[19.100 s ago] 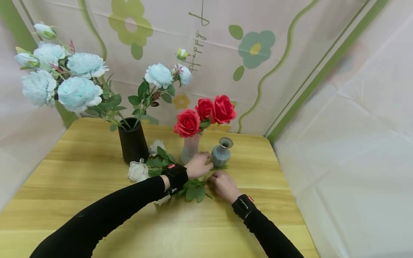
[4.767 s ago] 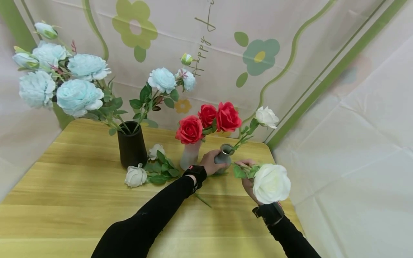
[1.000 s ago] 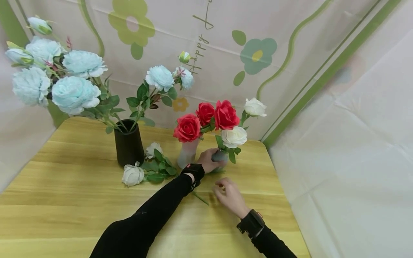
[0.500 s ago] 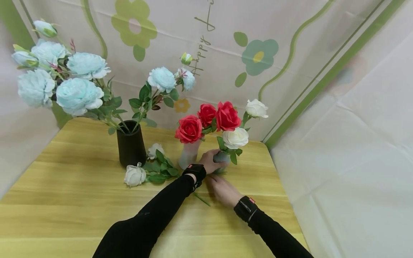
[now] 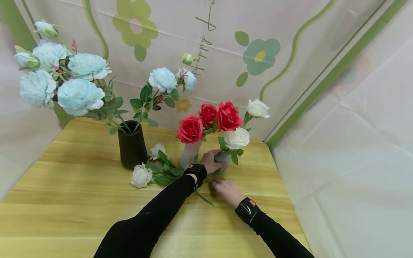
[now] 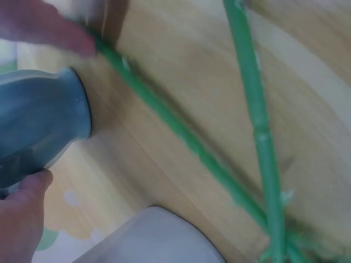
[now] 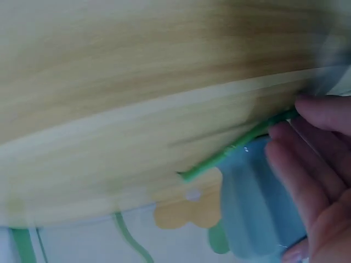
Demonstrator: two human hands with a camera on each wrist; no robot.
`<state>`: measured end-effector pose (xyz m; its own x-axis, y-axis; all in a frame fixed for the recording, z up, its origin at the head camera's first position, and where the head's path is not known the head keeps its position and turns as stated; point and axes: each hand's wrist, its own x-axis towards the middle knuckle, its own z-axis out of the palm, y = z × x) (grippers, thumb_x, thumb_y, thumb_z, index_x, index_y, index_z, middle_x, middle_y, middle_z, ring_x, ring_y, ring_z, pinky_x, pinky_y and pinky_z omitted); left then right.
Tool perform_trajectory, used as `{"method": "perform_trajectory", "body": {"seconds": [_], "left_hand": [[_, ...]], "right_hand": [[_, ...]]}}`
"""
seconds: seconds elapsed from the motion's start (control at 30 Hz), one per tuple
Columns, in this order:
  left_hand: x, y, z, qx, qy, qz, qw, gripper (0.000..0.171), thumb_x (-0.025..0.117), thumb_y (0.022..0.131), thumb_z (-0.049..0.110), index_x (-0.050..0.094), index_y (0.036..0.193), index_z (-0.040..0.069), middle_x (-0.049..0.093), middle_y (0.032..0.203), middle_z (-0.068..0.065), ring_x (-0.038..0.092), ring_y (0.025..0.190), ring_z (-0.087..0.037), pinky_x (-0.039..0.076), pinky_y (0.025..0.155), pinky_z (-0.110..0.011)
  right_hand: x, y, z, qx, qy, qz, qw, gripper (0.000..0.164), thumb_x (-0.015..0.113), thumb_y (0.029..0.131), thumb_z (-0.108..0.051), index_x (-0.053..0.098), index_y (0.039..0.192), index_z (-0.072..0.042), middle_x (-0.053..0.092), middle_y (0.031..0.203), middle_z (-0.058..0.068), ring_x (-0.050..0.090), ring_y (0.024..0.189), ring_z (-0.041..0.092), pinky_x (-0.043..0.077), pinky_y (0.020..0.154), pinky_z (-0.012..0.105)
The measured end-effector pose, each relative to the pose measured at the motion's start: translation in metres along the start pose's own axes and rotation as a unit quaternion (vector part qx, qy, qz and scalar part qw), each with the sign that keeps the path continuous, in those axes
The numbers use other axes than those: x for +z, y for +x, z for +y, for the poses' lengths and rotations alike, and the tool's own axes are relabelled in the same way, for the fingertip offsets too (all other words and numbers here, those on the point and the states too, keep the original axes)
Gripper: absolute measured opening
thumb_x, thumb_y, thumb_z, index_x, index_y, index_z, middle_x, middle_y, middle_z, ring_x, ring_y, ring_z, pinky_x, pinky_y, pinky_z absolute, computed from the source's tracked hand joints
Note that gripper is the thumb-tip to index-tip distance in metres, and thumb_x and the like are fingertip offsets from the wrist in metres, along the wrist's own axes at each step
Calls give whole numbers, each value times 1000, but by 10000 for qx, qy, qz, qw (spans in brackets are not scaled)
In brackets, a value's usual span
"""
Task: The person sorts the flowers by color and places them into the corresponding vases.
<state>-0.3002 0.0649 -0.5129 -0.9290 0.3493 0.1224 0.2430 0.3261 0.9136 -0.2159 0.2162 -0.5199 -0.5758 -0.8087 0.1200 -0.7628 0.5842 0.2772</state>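
My left hand (image 5: 211, 162) grips the small blue-grey vase (image 5: 223, 159) by its body. Two white roses stand in that vase, a lower bloom (image 5: 237, 138) and a higher one (image 5: 258, 108). Just in front of it, my right hand (image 5: 228, 192) pinches the end of a green stem (image 7: 236, 147) between thumb and fingers, low over the table. To the left lie two more white roses, the nearer one (image 5: 141, 175) and the farther one (image 5: 157, 151), their leaves bunched together. A second stem (image 6: 260, 126) crosses the pinched one in the left wrist view.
Beside the blue-grey vase stands a pale pink-white vase (image 5: 189, 157) with red roses (image 5: 190, 129). A black vase (image 5: 132, 148) holding tall light-blue flowers (image 5: 80, 96) is at the back left. A printed curtain (image 5: 213, 82) hangs behind the wooden table (image 5: 80, 215).
Both white roses went into the blue-grey vase over the earlier frames. Within the last second my right hand reached a stem, and the nearer lying rose shifted slightly right. The left hand stays on the vase.
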Motion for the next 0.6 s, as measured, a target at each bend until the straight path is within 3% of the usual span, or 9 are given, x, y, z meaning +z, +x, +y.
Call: {"method": "perform_trajectory", "body": {"seconds": [0.07, 0.3, 0.43, 0.6], "left_hand": [[-1, -1, 1, 5, 27, -6, 10000, 72, 77, 87, 38, 49, 145, 8, 52, 141, -11, 51, 126, -27, 44, 102, -40], [1, -2, 2, 150, 100, 47, 9998, 71, 77, 86, 39, 50, 144, 8, 55, 138, -10, 54, 122, -26, 45, 100, -40], [1, -2, 2, 104, 177, 26, 9998, 72, 77, 87, 41, 49, 145, 9, 54, 139, -10, 54, 123, -26, 45, 100, -40], [0, -2, 4, -1, 164, 44, 9999, 73, 77, 86, 41, 49, 145, 8, 54, 139, -11, 53, 124, -28, 45, 101, -42]], "right_hand": [[0, 2, -4, -93, -250, 66, 9996, 26, 76, 76, 5, 72, 96, -12, 63, 82, -1, 56, 59, 13, 46, 43, 26], [1, 16, -19, -448, -348, 226, 9981, 20, 73, 80, 0, 71, 93, -14, 65, 86, -3, 60, 73, 14, 49, 55, 26], [0, 18, -23, -384, -431, 218, 9981, 17, 73, 80, -1, 67, 83, -17, 61, 78, -4, 58, 66, 14, 47, 50, 27], [-3, 11, -24, -151, -31, 119, 9998, 16, 75, 78, -4, 70, 81, -18, 57, 75, -1, 55, 64, 15, 46, 46, 28]]}}
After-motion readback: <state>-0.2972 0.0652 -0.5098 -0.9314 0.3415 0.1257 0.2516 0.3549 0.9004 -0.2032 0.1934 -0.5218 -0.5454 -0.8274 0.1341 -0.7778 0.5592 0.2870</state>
